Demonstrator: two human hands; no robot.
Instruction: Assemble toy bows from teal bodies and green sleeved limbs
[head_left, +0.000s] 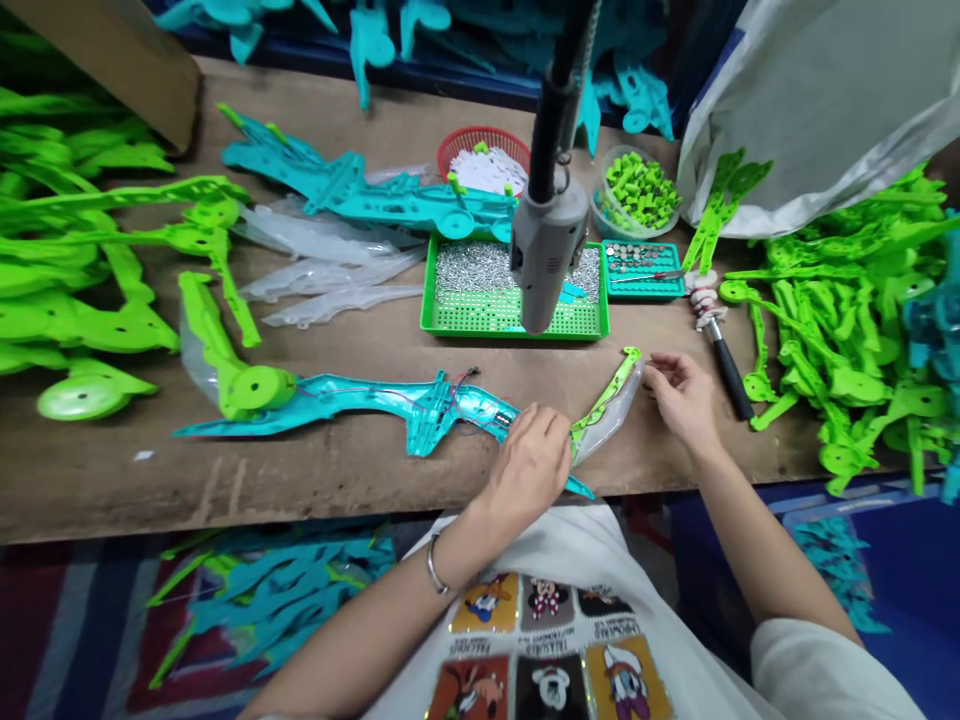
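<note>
A teal plastic toy bow body [360,393] lies lengthwise near the table's front edge, its hollow side up with thin red wires inside. My left hand [531,452] is closed over its right end, hiding where the parts join. From there a green bow limb [609,395] slants up to the right, with a clear plastic blade [611,428] along it. My right hand [681,397] is beside the tip of that blade, thumb and fingers drawn together; anything between them is too small to make out. Another green limb [259,385] sits on the body's left end.
A grey electric screwdriver [551,250] hangs over a green basket [429,310] of screws. Behind are a red basket [448,150] and a tub of small green parts [637,190]. A black-handled hammer [731,370] lies right. Green parts [855,340] pile at both sides.
</note>
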